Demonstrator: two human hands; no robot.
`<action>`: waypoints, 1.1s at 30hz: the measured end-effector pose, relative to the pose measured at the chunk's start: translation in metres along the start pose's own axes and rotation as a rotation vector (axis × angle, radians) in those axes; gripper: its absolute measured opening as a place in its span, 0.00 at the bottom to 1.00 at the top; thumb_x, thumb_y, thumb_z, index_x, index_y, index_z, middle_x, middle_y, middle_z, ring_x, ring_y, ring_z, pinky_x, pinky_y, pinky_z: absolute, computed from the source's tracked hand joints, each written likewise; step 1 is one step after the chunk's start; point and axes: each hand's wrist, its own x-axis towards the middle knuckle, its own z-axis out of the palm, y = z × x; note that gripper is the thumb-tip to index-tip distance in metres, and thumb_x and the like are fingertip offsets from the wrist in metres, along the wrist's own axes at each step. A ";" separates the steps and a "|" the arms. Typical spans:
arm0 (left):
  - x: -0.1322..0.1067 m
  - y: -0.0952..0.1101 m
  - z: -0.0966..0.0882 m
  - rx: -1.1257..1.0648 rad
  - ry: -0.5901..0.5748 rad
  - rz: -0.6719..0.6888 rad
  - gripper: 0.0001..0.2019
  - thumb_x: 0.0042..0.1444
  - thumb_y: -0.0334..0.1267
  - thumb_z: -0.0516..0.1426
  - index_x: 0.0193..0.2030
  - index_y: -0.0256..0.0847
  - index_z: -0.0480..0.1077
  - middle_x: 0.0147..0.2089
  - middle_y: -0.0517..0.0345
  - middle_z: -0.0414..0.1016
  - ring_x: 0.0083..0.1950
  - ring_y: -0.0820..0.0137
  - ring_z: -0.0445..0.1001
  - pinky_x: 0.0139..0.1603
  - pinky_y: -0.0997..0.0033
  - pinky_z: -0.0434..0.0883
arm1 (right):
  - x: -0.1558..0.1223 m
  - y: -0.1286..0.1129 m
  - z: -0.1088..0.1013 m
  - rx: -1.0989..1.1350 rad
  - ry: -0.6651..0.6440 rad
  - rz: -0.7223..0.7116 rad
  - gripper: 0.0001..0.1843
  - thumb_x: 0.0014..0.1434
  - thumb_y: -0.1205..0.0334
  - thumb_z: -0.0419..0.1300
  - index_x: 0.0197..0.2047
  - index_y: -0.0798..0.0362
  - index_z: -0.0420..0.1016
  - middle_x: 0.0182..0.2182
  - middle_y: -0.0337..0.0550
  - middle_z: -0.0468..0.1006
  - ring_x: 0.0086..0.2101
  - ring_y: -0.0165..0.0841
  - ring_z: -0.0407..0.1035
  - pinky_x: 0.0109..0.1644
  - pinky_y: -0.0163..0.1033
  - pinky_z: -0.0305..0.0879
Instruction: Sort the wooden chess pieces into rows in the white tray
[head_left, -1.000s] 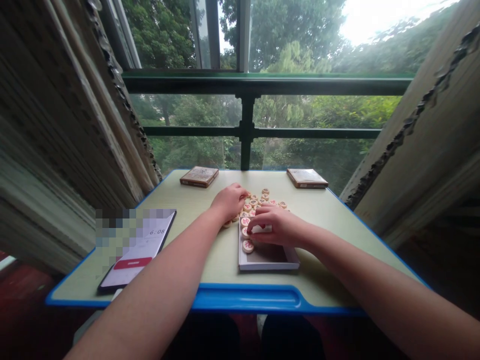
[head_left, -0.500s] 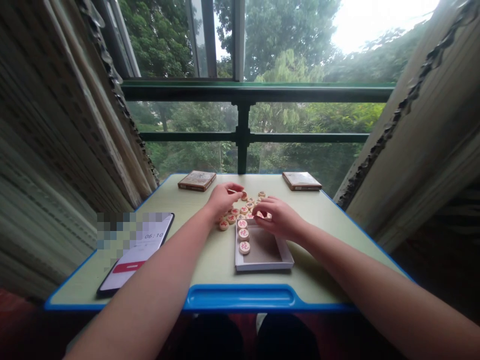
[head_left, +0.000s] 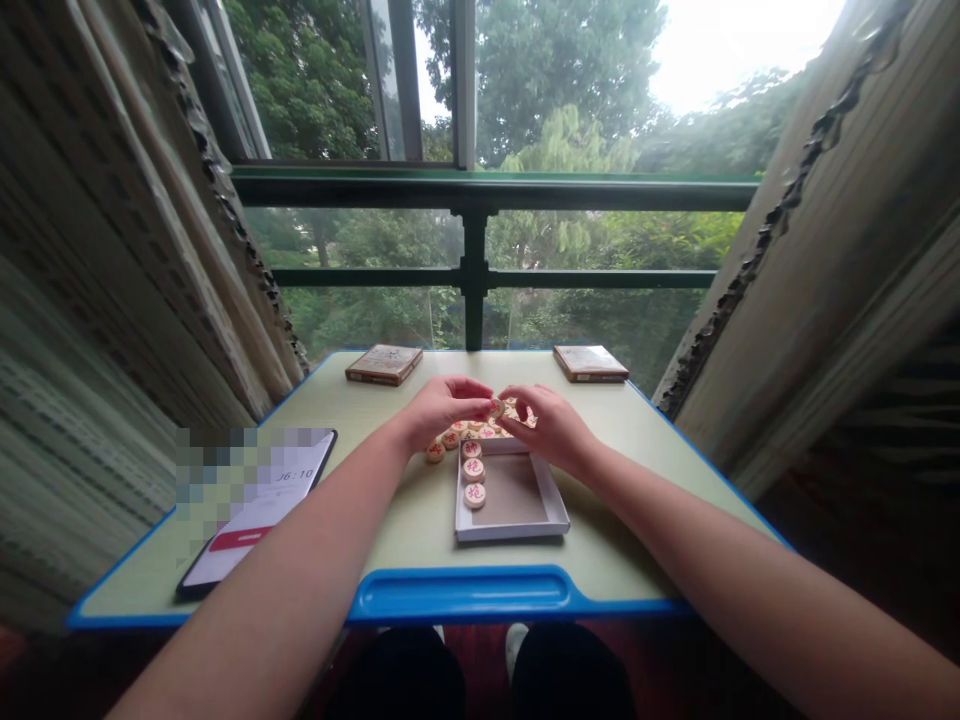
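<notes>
Both hands have drawn together over the pile since half a second ago, with a round piece (head_left: 496,408) now up between them; the three tray pieces (head_left: 474,495) are sitting just as they were.

Only got the head view, so going off that. Left hand (head_left: 446,412) looks pinched on the piece, thumb and fingers nearly closed. Right hand (head_left: 551,425) has its fingers part spread and curled around the piece's other side, but can't tell if they've got any grip. It's all just past the far edge of the white tray (head_left: 513,532), above the loose pieces (head_left: 452,439) on the worktop (head_left: 637,520).

Tip imo: keep the left pinch until the right thumb and finger sit on opposite edges of the disc, face clear so the marking's readable. Letting go early could drop it on the pile. Keep those wrists high too, so nothing gets nudged.
</notes>
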 end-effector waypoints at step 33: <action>0.009 -0.017 -0.019 1.219 0.036 0.217 0.12 0.54 0.40 0.53 0.37 0.43 0.77 0.37 0.55 0.78 0.37 0.68 0.73 0.40 0.73 0.68 | 0.005 0.034 0.002 -0.103 -0.152 0.313 0.15 0.52 0.53 0.60 0.39 0.51 0.79 0.36 0.48 0.73 0.41 0.38 0.65 0.50 0.43 0.58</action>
